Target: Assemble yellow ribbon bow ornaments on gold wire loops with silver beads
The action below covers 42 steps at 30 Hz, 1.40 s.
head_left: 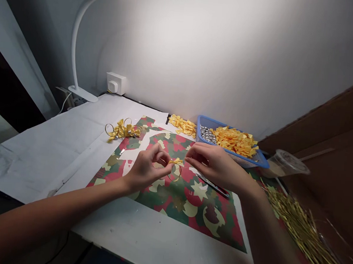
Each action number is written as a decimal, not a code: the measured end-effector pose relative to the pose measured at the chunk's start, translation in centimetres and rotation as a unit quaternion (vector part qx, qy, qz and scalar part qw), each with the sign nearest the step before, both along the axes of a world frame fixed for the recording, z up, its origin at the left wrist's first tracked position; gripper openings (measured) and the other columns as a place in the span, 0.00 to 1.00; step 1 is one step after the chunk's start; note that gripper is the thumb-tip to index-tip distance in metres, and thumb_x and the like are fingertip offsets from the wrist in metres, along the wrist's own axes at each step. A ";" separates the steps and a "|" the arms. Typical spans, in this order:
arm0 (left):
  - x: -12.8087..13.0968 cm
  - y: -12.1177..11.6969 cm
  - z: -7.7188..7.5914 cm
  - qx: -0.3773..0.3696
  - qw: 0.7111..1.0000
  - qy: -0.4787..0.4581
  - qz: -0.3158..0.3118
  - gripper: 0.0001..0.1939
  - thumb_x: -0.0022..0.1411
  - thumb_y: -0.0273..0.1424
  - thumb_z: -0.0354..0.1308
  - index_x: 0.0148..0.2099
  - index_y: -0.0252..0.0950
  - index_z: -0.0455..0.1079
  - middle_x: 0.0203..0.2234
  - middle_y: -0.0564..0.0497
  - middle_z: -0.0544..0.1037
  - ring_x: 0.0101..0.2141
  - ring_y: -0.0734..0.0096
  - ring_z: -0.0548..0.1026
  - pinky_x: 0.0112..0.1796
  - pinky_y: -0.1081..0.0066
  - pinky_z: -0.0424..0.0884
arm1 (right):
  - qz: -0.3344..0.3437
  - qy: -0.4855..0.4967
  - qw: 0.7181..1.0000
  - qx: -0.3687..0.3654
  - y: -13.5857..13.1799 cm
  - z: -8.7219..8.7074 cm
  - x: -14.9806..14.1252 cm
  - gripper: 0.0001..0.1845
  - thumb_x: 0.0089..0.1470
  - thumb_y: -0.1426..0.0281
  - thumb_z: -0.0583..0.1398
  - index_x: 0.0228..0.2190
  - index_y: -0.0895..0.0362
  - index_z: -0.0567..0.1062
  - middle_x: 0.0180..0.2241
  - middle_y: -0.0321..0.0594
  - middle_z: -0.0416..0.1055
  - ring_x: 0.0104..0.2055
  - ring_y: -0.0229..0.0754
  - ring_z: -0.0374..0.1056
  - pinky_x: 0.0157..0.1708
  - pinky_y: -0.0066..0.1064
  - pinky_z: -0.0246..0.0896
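Note:
My left hand point(150, 164) pinches a small yellow ribbon bow point(177, 161) between thumb and fingertips. A thin gold loop point(178, 176) hangs below the bow, over the patterned sheet. Just right of the bow is my right hand point(212, 162), its thumb and fingertips pressed together; whatever they hold is too small to make out. Beneath that hand lies a slim metal tool with a dark edge point(216, 187), partly covered. Several finished-looking yellow bows with gold loops and silver beads point(125, 129) sit in a cluster on the left.
A blue basket point(263, 160) holds yellow bows point(234, 140) and silver beads point(206, 133). More bows point(183, 125) lie beside it. At right are a clear plastic tub point(288, 162) and gold ties point(302, 231). A white lamp point(75, 42) stands at back left. Cardboard point(327, 157) borders the right.

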<state>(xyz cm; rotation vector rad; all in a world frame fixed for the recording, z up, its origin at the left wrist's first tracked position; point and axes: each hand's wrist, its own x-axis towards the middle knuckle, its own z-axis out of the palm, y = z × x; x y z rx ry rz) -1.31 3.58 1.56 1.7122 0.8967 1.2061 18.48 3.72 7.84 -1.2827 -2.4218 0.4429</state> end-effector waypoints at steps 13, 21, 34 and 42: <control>0.2 0.4 -0.3 -0.154 0.979 -0.127 -0.047 0.23 0.54 0.29 0.63 0.27 0.39 0.46 0.24 0.58 0.71 0.21 0.80 0.70 0.23 0.75 0.71 | 0.051 -0.097 0.994 -0.025 -1.4 0.4 -1.4 0.12 0.56 0.75 0.52 0.22 0.55 0.62 0.21 0.33 0.62 0.23 0.35 0.54 0.21 0.28 0.47; 0.0 0.7 -0.2 -0.181 0.972 -0.139 -0.060 0.24 0.52 0.32 0.66 0.28 0.39 0.47 0.24 0.58 0.73 0.22 0.79 0.72 0.25 0.74 0.71 | 0.006 -0.150 0.988 -0.030 -1.0 0.0 -1.9 0.12 0.54 0.76 0.52 0.20 0.55 0.60 0.21 0.34 0.63 0.21 0.34 0.53 0.21 0.28 0.43; 0.2 0.9 -0.3 -0.203 0.964 -0.159 -0.069 0.26 0.50 0.31 0.67 0.28 0.39 0.47 0.23 0.59 0.73 0.22 0.80 0.71 0.26 0.75 0.68 | 0.003 -0.166 0.986 -0.017 -1.4 0.1 -2.0 0.12 0.54 0.77 0.52 0.20 0.56 0.62 0.21 0.34 0.63 0.21 0.33 0.52 0.22 0.27 0.43; 0.1 1.0 -0.2 -0.209 0.962 -0.169 -0.057 0.24 0.50 0.29 0.66 0.27 0.38 0.48 0.22 0.59 0.73 0.25 0.80 0.72 0.29 0.76 0.68 | 0.044 -0.149 0.988 -0.001 -1.4 -0.5 -2.9 0.11 0.53 0.80 0.53 0.23 0.57 0.68 0.23 0.34 0.66 0.21 0.32 0.51 0.21 0.26 0.42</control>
